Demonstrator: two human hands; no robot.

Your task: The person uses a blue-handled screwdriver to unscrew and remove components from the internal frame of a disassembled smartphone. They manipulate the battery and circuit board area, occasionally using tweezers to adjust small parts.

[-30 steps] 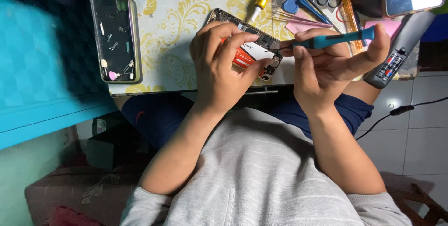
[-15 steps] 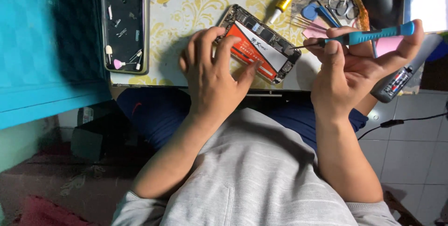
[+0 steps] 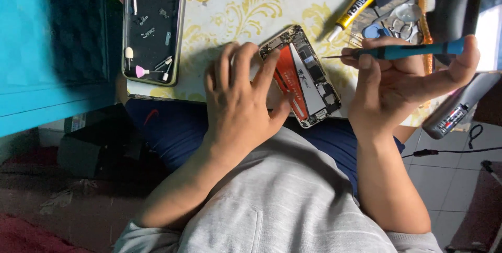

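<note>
Small phone-repair bench: opened grey smartphone with exposed red-labelled battery (image 3: 303, 75), black parts tray of screws (image 3: 152, 25), yellow-black glue tube (image 3: 349, 13), patterned cream-yellow table covering (image 3: 230, 12).

A black parts tray (image 3: 152, 25) lies left of the yellow glue tube (image 3: 351, 11); scissors (image 3: 403, 27) sit just right of the tube.

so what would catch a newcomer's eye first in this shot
Probably the opened phone at the middle of the table, its insides bare, pinned under the left hand. Next, the blue screwdriver in the right hand, tip just off the phone's right side. At far left lies a dark tray of small parts.
</note>
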